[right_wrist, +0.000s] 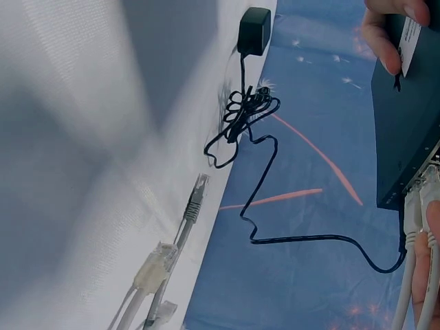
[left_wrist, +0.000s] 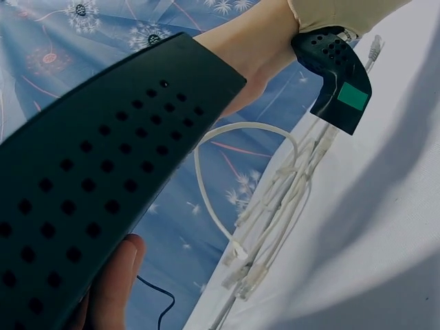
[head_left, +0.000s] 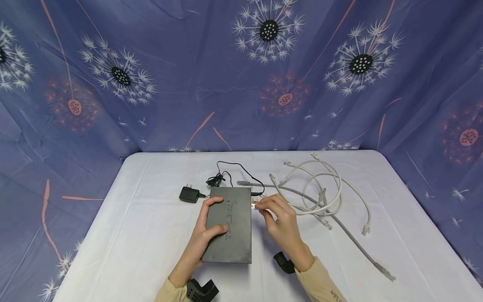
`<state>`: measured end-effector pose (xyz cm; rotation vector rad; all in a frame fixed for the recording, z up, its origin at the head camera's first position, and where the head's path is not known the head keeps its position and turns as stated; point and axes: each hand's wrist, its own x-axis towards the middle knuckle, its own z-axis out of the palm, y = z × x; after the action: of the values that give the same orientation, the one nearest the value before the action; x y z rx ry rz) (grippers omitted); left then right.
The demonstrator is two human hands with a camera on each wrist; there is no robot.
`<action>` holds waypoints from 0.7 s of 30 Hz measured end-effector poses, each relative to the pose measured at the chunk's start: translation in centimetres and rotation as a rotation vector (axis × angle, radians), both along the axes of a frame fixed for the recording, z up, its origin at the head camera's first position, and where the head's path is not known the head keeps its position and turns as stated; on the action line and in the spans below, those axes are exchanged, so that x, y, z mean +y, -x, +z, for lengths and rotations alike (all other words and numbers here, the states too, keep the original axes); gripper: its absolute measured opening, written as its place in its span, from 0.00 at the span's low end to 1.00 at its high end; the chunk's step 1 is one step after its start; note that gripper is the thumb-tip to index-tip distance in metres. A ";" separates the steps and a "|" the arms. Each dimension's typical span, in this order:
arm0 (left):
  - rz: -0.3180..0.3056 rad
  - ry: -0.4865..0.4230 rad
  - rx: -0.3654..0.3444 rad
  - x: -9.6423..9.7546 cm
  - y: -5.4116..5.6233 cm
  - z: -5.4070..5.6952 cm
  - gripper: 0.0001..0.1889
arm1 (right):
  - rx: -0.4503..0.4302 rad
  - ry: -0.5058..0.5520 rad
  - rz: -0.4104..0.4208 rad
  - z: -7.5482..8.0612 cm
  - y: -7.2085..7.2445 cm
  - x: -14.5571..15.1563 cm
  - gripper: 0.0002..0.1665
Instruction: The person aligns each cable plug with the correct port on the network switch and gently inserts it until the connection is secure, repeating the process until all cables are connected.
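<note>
A dark grey TP-LINK network switch (head_left: 239,226) is held above the table by my left hand (head_left: 198,237), its thumb and a finger lying over the top. In the right wrist view, fingers of that hand grip the switch's (right_wrist: 405,130) underside, beside a white label. My right hand (head_left: 281,222) pinches a white Ethernet cable's plug (right_wrist: 430,189) at the ports on the switch's right side. A second white plug (right_wrist: 412,213) sits beside it at the ports, as does the black power lead (right_wrist: 392,269). The ports are partly hidden by the plugs and fingers.
A black power adapter (head_left: 189,194) with bundled cord (head_left: 215,180) lies behind the switch to the left. Several loose white Ethernet cables (head_left: 339,188) and a grey one (head_left: 352,239) spread over the right of the white table (head_left: 132,235). A patterned curtain (head_left: 188,84) hangs behind.
</note>
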<state>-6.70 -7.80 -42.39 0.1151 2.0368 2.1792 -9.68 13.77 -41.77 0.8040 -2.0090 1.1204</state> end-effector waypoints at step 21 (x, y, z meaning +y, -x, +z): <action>-0.009 0.032 0.005 0.0 0.1 0.3 0.34 | 0.026 0.016 0.002 -0.1 0.2 -0.2 0.20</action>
<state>-6.78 -7.78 -42.12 0.1250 2.0691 2.1420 -9.91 13.61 -41.82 0.8085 -1.9765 1.1199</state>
